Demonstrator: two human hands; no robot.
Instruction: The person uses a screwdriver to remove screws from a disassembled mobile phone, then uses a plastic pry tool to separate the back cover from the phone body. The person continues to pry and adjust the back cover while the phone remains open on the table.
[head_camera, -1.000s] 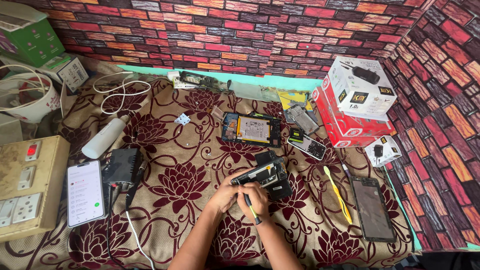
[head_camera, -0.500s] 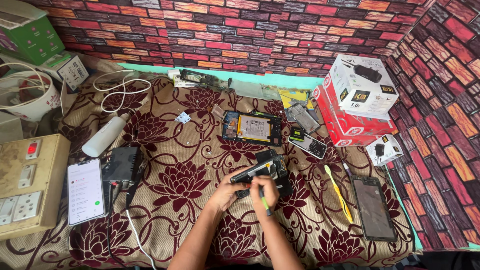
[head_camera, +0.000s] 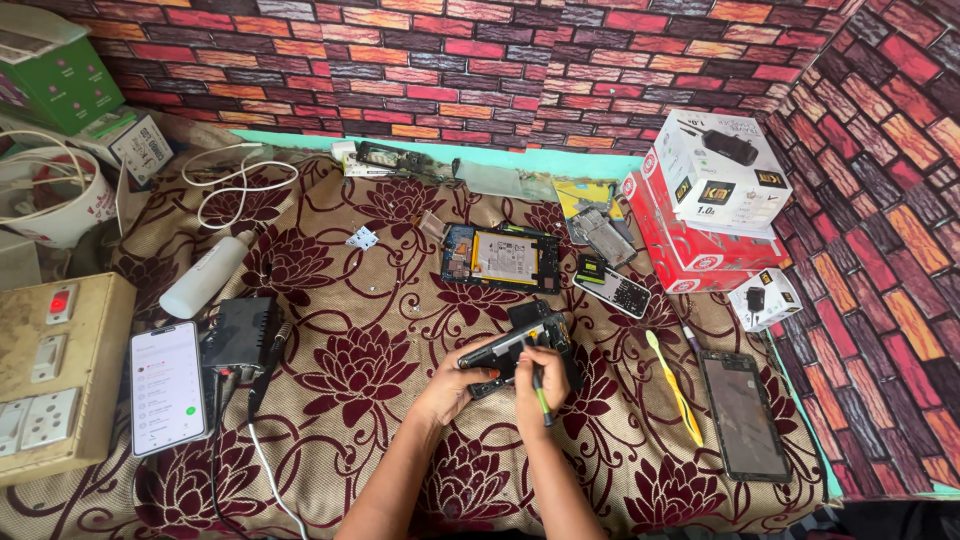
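Observation:
My left hand (head_camera: 455, 385) grips the left end of a dark opened phone body (head_camera: 505, 347), tilted on its edge above the flowered cloth (head_camera: 360, 300). My right hand (head_camera: 535, 385) holds a thin green-handled tool (head_camera: 540, 395) upright, its tip at the phone's lower edge. Under the phone lies a black back cover (head_camera: 560, 335). Both forearms come up from the bottom of the view.
An opened tablet (head_camera: 500, 258) lies beyond the hands. A yellow pry tool (head_camera: 672, 385) and a dark screen panel (head_camera: 742, 415) lie to the right, near red and white boxes (head_camera: 705, 215). At left are a lit phone (head_camera: 165, 387), a black unit (head_camera: 240, 335), a white bottle (head_camera: 205, 275) and a switchboard (head_camera: 50, 375).
My right hand has shifted slightly along the phone, and the green tool now stands more upright at its edge. The left hand keeps its grip.

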